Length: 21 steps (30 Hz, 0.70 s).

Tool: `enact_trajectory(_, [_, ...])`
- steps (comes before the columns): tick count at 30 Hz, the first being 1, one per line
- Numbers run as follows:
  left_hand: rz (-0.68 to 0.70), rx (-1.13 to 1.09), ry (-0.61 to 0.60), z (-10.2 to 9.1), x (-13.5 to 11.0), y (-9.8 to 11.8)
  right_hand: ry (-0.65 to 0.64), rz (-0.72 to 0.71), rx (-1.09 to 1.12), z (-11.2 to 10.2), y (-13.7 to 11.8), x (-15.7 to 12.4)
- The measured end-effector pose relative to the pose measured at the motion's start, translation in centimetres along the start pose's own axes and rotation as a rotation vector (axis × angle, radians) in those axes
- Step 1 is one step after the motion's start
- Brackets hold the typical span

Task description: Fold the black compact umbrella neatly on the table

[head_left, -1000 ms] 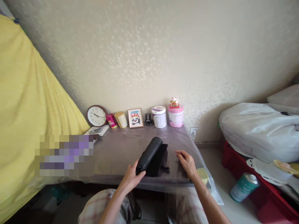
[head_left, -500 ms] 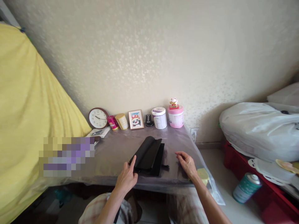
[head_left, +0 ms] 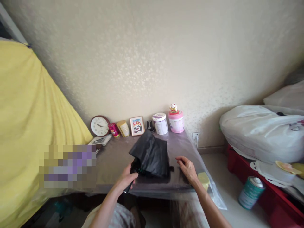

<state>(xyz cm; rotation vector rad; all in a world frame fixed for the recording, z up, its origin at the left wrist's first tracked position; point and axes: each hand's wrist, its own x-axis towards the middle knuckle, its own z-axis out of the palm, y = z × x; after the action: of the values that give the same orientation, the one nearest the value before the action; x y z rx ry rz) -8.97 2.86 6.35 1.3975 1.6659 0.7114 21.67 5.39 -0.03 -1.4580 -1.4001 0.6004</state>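
A black folding umbrella (head_left: 152, 153), furled loosely, lies on the table with its fabric panels flapped over one another. A small dark strap sticks out on its right side. Wrapped round the umbrella's near left end is my left hand (head_left: 127, 179), with a dark handle tip poking out below the fingers. My right hand (head_left: 187, 169) rests over the table to the right, apart from the umbrella, its fingers curled together with nothing visible in them.
Along the wall stand a clock (head_left: 100, 126), a pink can (head_left: 114, 129), a yellow-lidded jar (head_left: 123, 128), a framed panda picture (head_left: 137, 126) and two tubs, one topped by a cat figurine (head_left: 174, 108). A yellow block (head_left: 203, 180) sits by my right wrist. A spray can (head_left: 251, 193) stands right.
The umbrella's fabric has turned and spread, with a wide panel now facing up. My left hand has gone from a pointing finger to a closed grip; my right hand has barely moved.
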Motion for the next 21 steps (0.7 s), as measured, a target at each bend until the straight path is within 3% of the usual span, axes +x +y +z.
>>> enact_trajectory(4, [0.054, -0.061, -0.024, 0.7, -0.8, 1.1, -0.005, 0.001, 0.01, 0.0, -0.1, 0.0])
enact_trajectory(11, [0.158, -0.023, 0.135, 1.9, -0.9, 2.5, -0.002, -0.018, 0.012, -0.2, 0.0, -0.1])
enact_trajectory(18, [0.118, -0.149, 0.056, 2.2, -1.7, 4.3, 0.005, -0.041, 0.061, -0.3, 0.6, -0.1])
enact_trajectory(21, [0.109, -0.284, -0.046, 1.8, -2.5, 5.1, 0.017, -0.025, 0.09, -0.1, 0.9, 0.3])
